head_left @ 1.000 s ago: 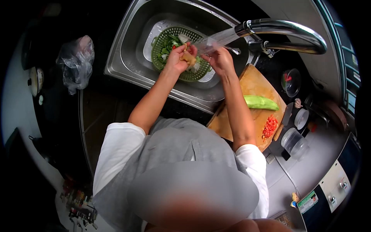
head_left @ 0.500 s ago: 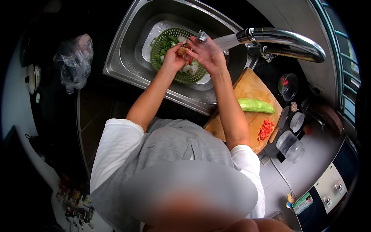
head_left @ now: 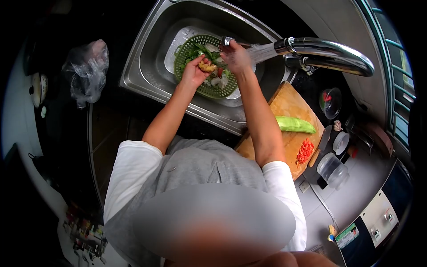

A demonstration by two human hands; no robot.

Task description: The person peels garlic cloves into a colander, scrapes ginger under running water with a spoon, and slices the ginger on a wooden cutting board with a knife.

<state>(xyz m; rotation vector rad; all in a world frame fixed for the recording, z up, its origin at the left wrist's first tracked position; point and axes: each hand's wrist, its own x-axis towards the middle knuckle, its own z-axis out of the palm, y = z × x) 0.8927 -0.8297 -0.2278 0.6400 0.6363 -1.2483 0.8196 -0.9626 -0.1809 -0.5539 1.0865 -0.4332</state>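
My left hand [head_left: 195,73] is closed on a knobby yellow piece of ginger [head_left: 206,66], held over the green colander [head_left: 179,66]. Leafy greens [head_left: 195,52] and pale chopped pieces [head_left: 219,82] lie in the colander. Beside it, my right hand [head_left: 236,58] is under running water [head_left: 263,52]. A small tool with a shiny metal end [head_left: 227,41] shows at its fingertips; its exact kind is unclear, and water blurs the fingers. The curved chrome faucet [head_left: 329,42] pours from the right.
The colander stands in the steel sink [head_left: 153,73]. A cutting board [head_left: 284,100] holds a peeled green gourd [head_left: 296,125], chopped red pepper [head_left: 305,151] and a knife [head_left: 325,137]. Clear containers [head_left: 332,169] stand right of it; a plastic bag [head_left: 88,73] lies left.
My hands have moved apart: the left went slightly left and down with the ginger, now more visible. My right hand's fingers have drawn in beneath the water.
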